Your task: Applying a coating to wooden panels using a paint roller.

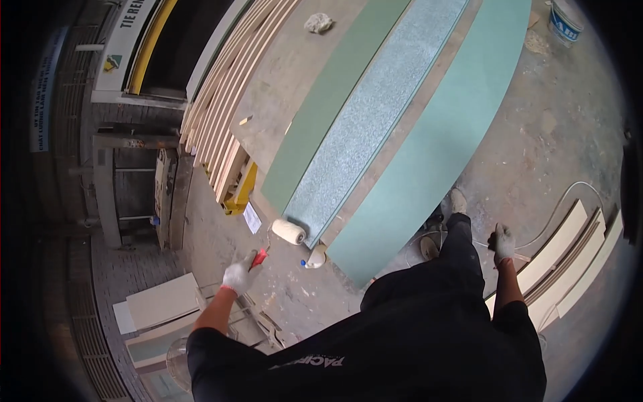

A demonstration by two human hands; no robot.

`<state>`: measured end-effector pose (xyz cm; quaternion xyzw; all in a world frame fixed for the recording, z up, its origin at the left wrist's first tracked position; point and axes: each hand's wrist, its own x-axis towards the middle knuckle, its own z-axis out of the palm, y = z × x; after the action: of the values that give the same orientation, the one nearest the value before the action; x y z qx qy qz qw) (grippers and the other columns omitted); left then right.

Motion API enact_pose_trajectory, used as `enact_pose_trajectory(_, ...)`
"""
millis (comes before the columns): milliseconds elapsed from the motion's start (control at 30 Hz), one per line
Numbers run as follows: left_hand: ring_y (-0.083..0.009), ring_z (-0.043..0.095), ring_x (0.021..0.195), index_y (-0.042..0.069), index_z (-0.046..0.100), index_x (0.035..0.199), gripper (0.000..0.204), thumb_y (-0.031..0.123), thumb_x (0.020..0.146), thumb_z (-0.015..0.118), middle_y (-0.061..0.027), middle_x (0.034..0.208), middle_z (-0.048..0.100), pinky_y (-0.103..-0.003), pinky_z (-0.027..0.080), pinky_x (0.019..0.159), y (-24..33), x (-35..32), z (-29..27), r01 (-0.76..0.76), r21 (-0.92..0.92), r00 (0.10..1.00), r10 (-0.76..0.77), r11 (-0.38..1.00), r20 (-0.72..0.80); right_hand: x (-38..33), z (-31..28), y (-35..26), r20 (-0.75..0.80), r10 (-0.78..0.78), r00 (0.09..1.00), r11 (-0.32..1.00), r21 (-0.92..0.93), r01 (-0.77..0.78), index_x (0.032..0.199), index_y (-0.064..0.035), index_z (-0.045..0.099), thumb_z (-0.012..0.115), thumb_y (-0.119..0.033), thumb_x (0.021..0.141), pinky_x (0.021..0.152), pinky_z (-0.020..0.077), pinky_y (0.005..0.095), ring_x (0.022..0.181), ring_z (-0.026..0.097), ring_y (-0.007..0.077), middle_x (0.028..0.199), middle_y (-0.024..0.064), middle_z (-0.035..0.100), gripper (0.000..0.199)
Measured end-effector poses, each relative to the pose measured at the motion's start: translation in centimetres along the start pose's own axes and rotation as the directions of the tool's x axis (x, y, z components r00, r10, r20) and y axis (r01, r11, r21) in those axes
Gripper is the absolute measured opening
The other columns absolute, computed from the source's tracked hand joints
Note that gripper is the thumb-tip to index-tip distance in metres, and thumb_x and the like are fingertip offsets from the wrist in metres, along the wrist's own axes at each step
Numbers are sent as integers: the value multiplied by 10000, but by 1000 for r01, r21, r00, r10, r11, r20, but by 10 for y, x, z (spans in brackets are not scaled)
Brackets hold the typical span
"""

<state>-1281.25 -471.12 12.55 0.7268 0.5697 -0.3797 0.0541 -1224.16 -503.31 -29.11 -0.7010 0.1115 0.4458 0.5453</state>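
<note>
Your left hand has its gloved fingers closed round the red grip of the paint roller, whose sleeve rests at the near end of the speckled strip on the tabletop (light, soft, likely slippery; hold the grip). Your right hand hangs loosely curled, apparently empty

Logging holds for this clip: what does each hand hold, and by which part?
The left hand has a grip on the roller by its red handle. The right hand hangs by the hip; whether it holds anything cannot be told.
</note>
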Motion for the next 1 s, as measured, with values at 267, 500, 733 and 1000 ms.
enact_pose_trajectory(267, -448, 648, 985, 139, 443, 1436, 594, 469, 950, 533, -298, 1057, 651, -512, 521, 840, 190, 181, -133, -318, -85, 899, 272, 944, -342, -32, -62, 61, -100, 292, 951, 956, -5, -294, 1017, -86, 535, 502, -329, 994, 355, 341, 286, 397, 424, 131, 546, -14, 394, 246)
enact_pose_trajectory(500, -407, 618, 1088, 52, 596, 1200, 511, 477, 941, 478, -236, 1173, 649, -459, 486, 938, 404, 347, -344, -465, -126, 833, 385, 876, -398, -17, -82, 24, -277, 309, 910, 951, 73, -301, 954, -126, 507, 556, -343, 977, 355, 316, 267, 401, 397, 106, 549, -27, 386, 224)
enact_pose_trajectory(733, -385, 681, 853, 87, 544, 1281, 498, 459, 951, 519, -215, 955, 692, -466, 537, 754, 278, 324, -267, -624, 156, 618, 606, 765, -501, 13, -29, -36, -163, 129, 978, 991, 46, -123, 929, -137, 508, 620, -365, 962, 424, 329, 236, 480, 429, 73, 613, -39, 455, 256)
enact_pose_trajectory(1000, -439, 660, 818, 182, 351, 1469, 608, 369, 936, 576, -272, 922, 667, -522, 512, 705, -10, 55, 33, -69, -61, 996, 66, 996, -53, 7, 10, -10, 92, 82, 992, 995, -60, -77, 1016, -108, 529, 604, -355, 977, 397, 298, 254, 451, 402, 71, 596, -46, 431, 261)
